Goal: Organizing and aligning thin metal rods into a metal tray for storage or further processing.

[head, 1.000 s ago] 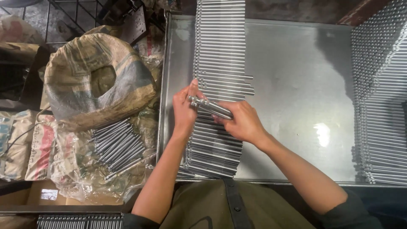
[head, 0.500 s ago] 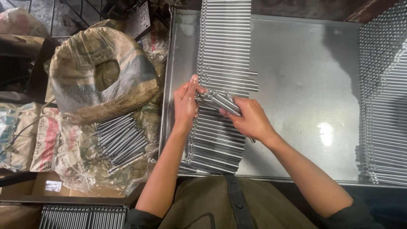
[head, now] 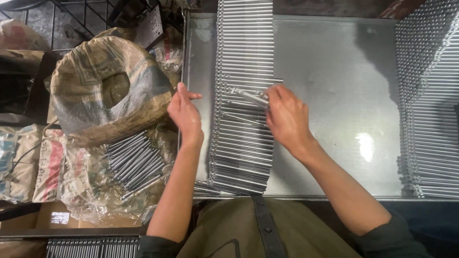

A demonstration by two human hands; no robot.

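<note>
Bare forearms; dark sleeves — olive apron (head: 248, 234).

Shiny metal rods (head: 244, 143), dull steel tray (head: 330, 62)

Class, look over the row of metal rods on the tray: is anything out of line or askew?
Yes. Under the right hand, a few rods lie slanted across the otherwise parallel row, and one juts out past its right edge.

Bare metal tray (head: 334, 95) lies open between the laid row of rods (head: 244, 148) and the stacked rods (head: 430, 105) on its right (a broad lane). Left, the sack (head: 110, 86) crowds the rim.
</note>
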